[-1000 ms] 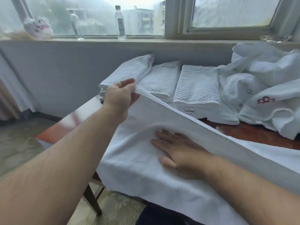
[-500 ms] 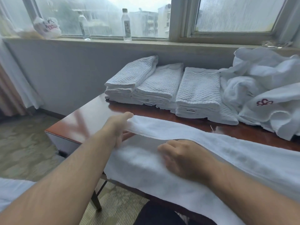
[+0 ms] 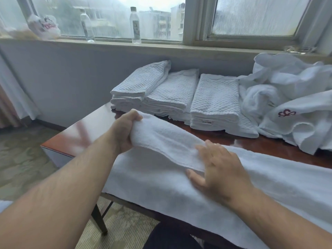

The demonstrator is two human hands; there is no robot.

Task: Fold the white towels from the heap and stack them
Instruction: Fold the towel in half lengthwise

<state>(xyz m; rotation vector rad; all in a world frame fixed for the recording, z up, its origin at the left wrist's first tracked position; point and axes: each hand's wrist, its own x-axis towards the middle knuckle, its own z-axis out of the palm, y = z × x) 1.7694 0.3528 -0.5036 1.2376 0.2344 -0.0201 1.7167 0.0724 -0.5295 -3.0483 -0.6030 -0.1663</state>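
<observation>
My left hand (image 3: pixel 124 132) now has its fingers curled round the left end of the long white terry towel (image 3: pixel 161 182), bunching the doubled edge in my fist just above the glossy red-brown wooden table (image 3: pixel 84 130). A second ago that hand held the far edge lifted high. Since then it has come down and toward me, so the upper layer now lies over the lower one in a long band.

My right hand (image 3: pixel 219 173) lay flat on the middle of the cloth then. Now its fingers are spread across the folded band, with the thumb on the layer beneath, pinning the fold.

The towel lies across the near side of the table, its front edge hanging over. I judge the lengthwise fold is made but still loose and uneven, so it wants pulling taut and smoothing before the crosswise folds.

Behind it stand the folded white waffle-weave towel stacks (image 3: pixel 213 97), and to their right the crumpled heap of white towels (image 3: pixel 291 94) is still large.
</observation>
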